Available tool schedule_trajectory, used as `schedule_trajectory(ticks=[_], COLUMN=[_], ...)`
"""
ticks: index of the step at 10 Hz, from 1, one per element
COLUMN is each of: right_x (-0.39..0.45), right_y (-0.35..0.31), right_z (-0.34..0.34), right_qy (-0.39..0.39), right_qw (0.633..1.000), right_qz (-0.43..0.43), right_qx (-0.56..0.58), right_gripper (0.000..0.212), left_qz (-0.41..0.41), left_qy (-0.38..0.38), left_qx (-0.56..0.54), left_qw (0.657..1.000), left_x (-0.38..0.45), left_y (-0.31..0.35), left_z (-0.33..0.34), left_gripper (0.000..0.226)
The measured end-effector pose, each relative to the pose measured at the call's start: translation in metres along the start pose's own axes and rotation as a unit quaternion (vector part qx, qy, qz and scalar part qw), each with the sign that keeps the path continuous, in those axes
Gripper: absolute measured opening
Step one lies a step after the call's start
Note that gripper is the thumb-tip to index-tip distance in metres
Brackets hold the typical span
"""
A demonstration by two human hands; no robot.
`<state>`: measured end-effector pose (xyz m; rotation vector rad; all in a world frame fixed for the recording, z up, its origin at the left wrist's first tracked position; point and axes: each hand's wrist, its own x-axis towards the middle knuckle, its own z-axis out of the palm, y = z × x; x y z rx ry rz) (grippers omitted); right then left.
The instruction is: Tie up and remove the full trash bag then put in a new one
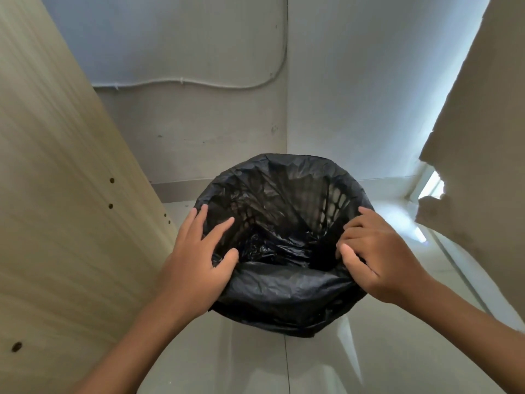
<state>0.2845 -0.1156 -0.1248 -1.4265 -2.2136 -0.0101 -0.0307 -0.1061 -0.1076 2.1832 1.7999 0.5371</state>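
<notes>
Nearest to me, both my forearms reach down over the pale floor (255, 365) toward the bin. My left hand (196, 265) lies on the near-left rim, fingers (218, 228) spread wide and flat against the black trash bag (284, 288), the thumb pressing the plastic at the edge; it grips nothing. My right hand (377, 257) is at the near-right rim, its fingers curled in and pinched on a fold of the bag. The bag lines the bin, its mouth turned out over the rim all round, and hangs loose and crumpled inside. Through the thin plastic on the far-right side the lattice wall of the bin (338, 203) shows. Beside it on my left stands a tall wooden panel (56, 194) with small holes. Beyond, the bin sits in a corner of grey walls (199, 123), where a white cable (181, 81) runs across.
</notes>
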Motion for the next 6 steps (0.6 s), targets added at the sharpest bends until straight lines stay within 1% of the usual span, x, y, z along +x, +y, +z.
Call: schedule_trajectory(ticks=[1,2,3,4,5,6], right_x=[0.001,0.004,0.006,0.013,0.025,0.045], right_y=[0.002,0.005,0.002,-0.004,-0.013,-0.035], right_z=[0.008,0.009,0.004,-0.011,-0.039,-0.077], right_qy=[0.029,0.029,-0.019,-0.138,-0.255,-0.271], right_qw=[0.999,0.998,0.999,0.990,0.961,0.948], right_qz=[0.002,0.004,0.014,0.025,0.043,0.149], right_qx=[0.040,0.050,0.026,-0.034,-0.096,-0.071], right_gripper=[0.036,0.035,0.035,0.039,0.053,0.058], left_qz=[0.007,-0.001,-0.012,-0.033,-0.025,-0.032], left_qy=[0.012,0.008,-0.021,-0.066,-0.121,-0.152], left_qx=[-0.021,-0.009,0.022,0.074,0.176,0.196], left_qw=[1.000,1.000,0.999,0.995,0.977,0.968], left_x=[-0.002,-0.001,0.005,0.009,0.017,0.024], left_y=[-0.002,0.001,0.003,0.007,0.016,0.034], left_z=[0.004,0.004,-0.002,-0.012,-0.031,-0.062], left_gripper=[0.052,0.055,0.060,0.061,0.065,0.070])
